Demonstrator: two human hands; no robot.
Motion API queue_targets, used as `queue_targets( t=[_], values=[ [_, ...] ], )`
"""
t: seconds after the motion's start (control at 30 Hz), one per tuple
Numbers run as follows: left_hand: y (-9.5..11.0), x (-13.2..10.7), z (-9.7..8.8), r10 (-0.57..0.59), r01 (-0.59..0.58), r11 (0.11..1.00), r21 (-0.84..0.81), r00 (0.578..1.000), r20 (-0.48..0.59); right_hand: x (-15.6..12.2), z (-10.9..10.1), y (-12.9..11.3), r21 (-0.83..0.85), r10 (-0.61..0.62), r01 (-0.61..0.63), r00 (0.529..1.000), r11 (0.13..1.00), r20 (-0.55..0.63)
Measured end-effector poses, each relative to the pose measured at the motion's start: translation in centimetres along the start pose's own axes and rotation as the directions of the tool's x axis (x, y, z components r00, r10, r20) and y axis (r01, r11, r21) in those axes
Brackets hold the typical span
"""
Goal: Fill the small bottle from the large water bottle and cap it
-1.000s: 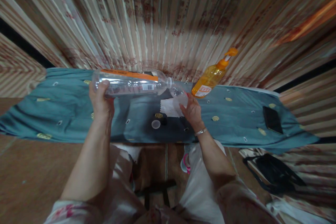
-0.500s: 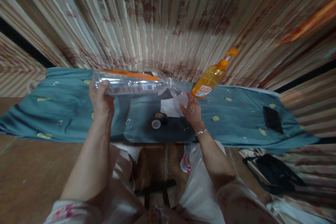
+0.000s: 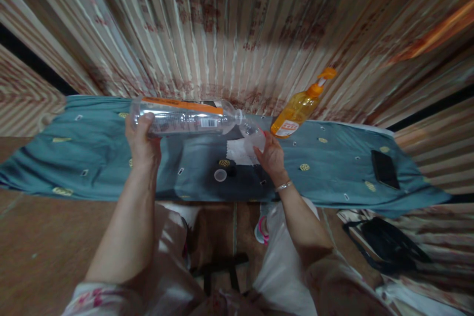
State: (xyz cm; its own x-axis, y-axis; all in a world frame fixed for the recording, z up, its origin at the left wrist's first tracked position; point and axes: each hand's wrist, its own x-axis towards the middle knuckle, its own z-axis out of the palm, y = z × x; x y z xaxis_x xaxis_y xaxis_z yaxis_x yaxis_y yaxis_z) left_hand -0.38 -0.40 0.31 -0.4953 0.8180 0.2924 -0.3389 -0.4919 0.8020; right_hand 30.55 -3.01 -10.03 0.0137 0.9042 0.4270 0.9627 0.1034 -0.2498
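1. Evidently the left hand (image 3: 143, 140) steadies the big clear bottle (image 3: 181, 118) by its base end, thumb across the near side; the other fingers are hidden beyond it, but the grip looks clamped.
2. The bottle lies nearly level above the tablecloth (image 3: 99, 158), its neck toward the right hand (image 3: 272, 158), probably so that its mouth meets the smaller container (image 3: 255, 142).
3. The right hand has thumb and fingers closed on that clear container's lower end, likely leaving the upper end free at the bottle's mouth; whether they touch, I cannot tell.
4. White paper (image 3: 239, 153) lies beneath the container, perhaps to catch drips.
5. A small whitish cap (image 3: 220, 175) sits nearer the person, seemingly put aside.
6. The orange pump bottle (image 3: 294, 113) stands just beyond the right hand, apparently out of the way.
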Motion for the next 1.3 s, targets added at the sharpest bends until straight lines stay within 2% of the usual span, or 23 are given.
queue_targets(
  t=[0.2, 0.57, 0.8, 1.17, 1.3],
  values=[
    [-0.06, 0.08, -0.14, 0.018, -0.02, 0.998, 0.061, 0.999, 0.026, 0.06, 0.14, 0.12, 0.02, -0.004, 0.004, 1.0, 1.0, 0.0],
    [-0.11, 0.12, -0.12, 0.007, -0.007, 1.0, 0.018, 1.0, 0.013, 0.12, 0.16, 0.03, 0.001, 0.013, -0.013, 1.0, 1.0, -0.008],
    [-0.22, 0.18, -0.4, 0.019, -0.023, 0.997, 0.071, 0.999, 0.047, 0.05, 0.13, 0.04, -0.022, 0.009, -0.009, 1.0, 1.0, 0.0],
    [-0.09, 0.13, -0.31, -0.001, 0.001, 0.999, 0.049, 1.0, 0.012, 0.09, 0.03, 0.09, 0.02, -0.005, 0.006, 1.0, 1.0, -0.011],
    [-0.18, 0.21, -0.43, 0.01, -0.013, 0.997, 0.075, 0.999, 0.042, 0.1, -0.11, -0.01, 0.006, 0.003, -0.003, 1.0, 1.0, 0.011]
  ],
)
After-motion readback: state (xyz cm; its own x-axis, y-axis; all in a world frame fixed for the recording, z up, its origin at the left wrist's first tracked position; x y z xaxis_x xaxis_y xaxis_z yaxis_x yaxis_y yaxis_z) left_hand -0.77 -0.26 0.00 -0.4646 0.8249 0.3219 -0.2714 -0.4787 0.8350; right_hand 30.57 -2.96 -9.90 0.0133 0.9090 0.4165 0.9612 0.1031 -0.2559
